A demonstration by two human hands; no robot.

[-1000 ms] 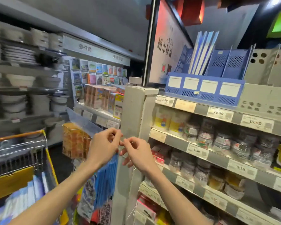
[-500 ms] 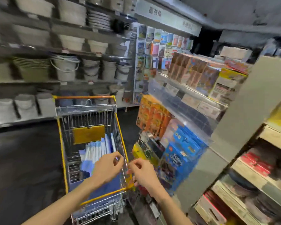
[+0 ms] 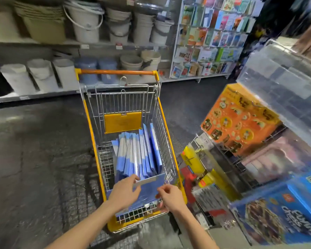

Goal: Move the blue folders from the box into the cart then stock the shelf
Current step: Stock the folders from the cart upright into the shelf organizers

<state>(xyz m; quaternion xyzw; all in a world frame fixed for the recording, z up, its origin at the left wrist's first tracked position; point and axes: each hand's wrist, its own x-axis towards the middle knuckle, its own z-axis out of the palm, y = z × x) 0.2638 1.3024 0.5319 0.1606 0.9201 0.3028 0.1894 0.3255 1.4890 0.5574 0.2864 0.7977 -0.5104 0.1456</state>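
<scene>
Aisle: front folder (image 3: 151, 187) under left hand (image 3: 124, 192) (in cart (image 3: 92, 141)).

We catch 3.90 on the white price tag (image 3: 206, 141); white lettering on the blue box (image 3: 284, 218) sits upside down, too blurred for us.

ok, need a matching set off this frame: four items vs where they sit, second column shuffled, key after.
Items
1. blue folders
2. white buckets
3. greeting cards
4. orange sticker sheets

Places
A. hanging close by, right of the cart
B. displayed in rows at the back, right of the cart
C. standing on edge inside the cart basket
D. stacked at the back, above the cart handle

Pairs: 1-C, 2-D, 3-B, 4-A
</scene>
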